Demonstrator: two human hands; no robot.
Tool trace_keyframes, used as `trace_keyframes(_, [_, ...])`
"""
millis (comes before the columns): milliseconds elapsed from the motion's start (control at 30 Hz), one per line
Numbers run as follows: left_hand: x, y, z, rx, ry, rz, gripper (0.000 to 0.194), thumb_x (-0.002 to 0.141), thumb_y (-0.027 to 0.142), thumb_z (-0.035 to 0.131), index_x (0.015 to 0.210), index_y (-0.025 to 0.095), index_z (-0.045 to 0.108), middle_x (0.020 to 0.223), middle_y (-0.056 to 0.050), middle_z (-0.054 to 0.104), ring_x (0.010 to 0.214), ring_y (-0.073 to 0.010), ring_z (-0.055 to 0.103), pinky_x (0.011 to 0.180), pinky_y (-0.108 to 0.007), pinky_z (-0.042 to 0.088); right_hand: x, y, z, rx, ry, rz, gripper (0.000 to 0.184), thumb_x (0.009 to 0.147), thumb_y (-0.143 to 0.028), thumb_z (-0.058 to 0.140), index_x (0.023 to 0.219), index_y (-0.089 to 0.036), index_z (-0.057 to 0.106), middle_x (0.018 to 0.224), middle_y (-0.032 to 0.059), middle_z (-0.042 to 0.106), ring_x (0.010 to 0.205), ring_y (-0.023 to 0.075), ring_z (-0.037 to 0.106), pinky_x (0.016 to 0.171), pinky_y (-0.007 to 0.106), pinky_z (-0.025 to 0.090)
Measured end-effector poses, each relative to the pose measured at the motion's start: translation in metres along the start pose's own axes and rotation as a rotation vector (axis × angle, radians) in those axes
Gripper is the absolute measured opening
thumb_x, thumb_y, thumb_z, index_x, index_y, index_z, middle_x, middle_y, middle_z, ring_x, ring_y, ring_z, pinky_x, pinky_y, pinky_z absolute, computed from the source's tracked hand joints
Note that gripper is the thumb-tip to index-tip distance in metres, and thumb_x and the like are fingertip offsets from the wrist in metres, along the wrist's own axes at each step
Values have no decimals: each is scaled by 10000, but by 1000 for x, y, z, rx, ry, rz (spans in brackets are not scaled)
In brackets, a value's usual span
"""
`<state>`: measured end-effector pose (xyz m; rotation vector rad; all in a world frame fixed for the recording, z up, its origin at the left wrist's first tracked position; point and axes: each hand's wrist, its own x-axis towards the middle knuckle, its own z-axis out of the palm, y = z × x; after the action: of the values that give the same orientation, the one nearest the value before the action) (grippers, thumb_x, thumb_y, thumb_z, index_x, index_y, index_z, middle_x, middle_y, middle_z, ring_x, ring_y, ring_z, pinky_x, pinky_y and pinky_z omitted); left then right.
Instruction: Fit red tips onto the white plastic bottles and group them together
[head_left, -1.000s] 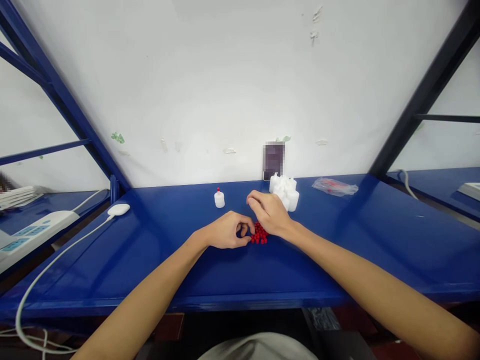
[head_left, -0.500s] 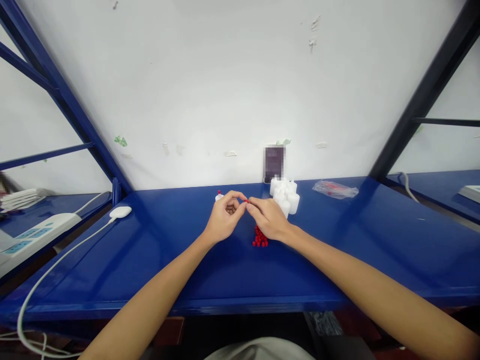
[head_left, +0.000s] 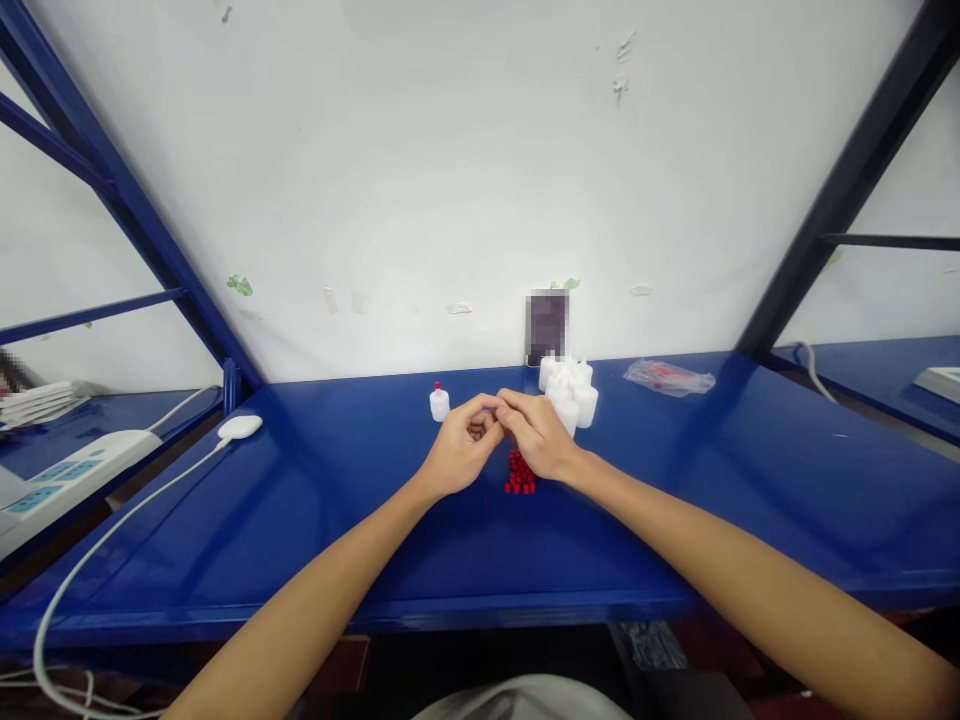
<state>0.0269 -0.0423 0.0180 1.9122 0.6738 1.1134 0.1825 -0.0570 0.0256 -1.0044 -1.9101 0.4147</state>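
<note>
My left hand [head_left: 466, 445] and my right hand [head_left: 538, 435] meet over the middle of the table, thumbs and fingertips pinched together. The small red cap seen between them half a second ago is now hidden by the fingers. Below my right hand lies a pile of small red caps [head_left: 519, 478]. Behind my right hand stands a cluster of small white bottles [head_left: 583, 405], partly covered by it. One white bottle [head_left: 439, 404] with a red cap on its tip stands upright, just beyond my left hand.
A phone-like dark panel [head_left: 547, 325] leans on the wall behind the bottles. To the right lies a clear plastic bag [head_left: 670, 377] with red bits inside. A white charger puck [head_left: 240, 427] with its cable and a power strip [head_left: 82, 470] are on the left.
My left hand has shifted slightly right and down, so the capped bottle shows fully. My fingertips have closed in further and cover the red cap that showed between them.
</note>
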Motion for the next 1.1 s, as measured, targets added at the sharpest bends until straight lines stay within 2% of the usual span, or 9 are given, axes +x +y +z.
trace_keyframes(100, [0, -1, 0, -15, -13, 0, 245, 905, 397, 584, 976, 163, 583, 586, 66, 422, 511, -72, 369, 503, -196, 308, 0, -1, 0, 56, 26, 9, 252, 915, -290, 382, 672, -224, 384, 572, -44, 441, 542, 133, 422, 564, 282, 301])
trace_keyframes(300, [0, -5, 1, -89, -53, -12, 273, 902, 411, 608, 1007, 160, 586, 555, 72, 440, 488, -64, 378, 483, -188, 297, -1, -3, 0, 110, 42, -11, 162, 866, -237, 394, 731, -213, 479, 600, -36, 507, 556, 136, 460, 568, 281, 324])
trace_keyframes(500, [2, -6, -1, -267, 18, -65, 327, 848, 443, 686, 999, 163, 611, 505, 82, 439, 454, -56, 368, 447, -177, 278, 0, 1, -1, 259, 57, 46, 180, 895, -288, 399, 759, -214, 491, 548, -48, 458, 507, 132, 456, 538, 277, 344])
trace_keyframes(633, [3, -9, -1, -350, 56, -99, 370, 805, 461, 728, 990, 151, 649, 492, 78, 459, 430, -49, 386, 421, -171, 289, 0, 1, -1, 304, -17, 44, 207, 928, -313, 363, 856, -209, 526, 554, -45, 486, 509, 137, 474, 537, 276, 357])
trace_keyframes(733, [2, -13, 3, -375, 45, -141, 434, 788, 488, 738, 1028, 133, 672, 514, 64, 518, 368, -29, 349, 375, -173, 253, 0, 3, 1, 379, -59, 73, 183, 927, -329, 354, 916, -218, 499, 561, -50, 493, 512, 139, 475, 524, 268, 373])
trace_keyframes(833, [0, -16, 6, -397, 26, -169, 469, 791, 483, 741, 1079, 116, 691, 499, 70, 505, 348, -14, 312, 366, -170, 238, -1, 5, 3, 473, -48, 108, 122, 885, -298, 375, 940, -228, 459, 565, -59, 485, 500, 135, 453, 487, 251, 359])
trace_keyframes(967, [-2, -17, 8, -413, 59, -179, 475, 790, 470, 749, 1091, 106, 701, 540, 48, 540, 380, -14, 332, 376, -169, 249, 0, 5, 3, 549, -56, 124, 119, 861, -269, 383, 958, -233, 441, 550, -66, 489, 485, 130, 434, 474, 242, 353])
trace_keyframes(1100, [-1, -17, 7, -372, 37, -174, 487, 784, 489, 746, 1083, 109, 693, 574, 38, 563, 390, -19, 353, 382, -174, 263, 1, 2, 2, 544, -44, 136, 122, 843, -246, 407, 964, -241, 429, 542, -78, 480, 464, 126, 424, 447, 233, 325])
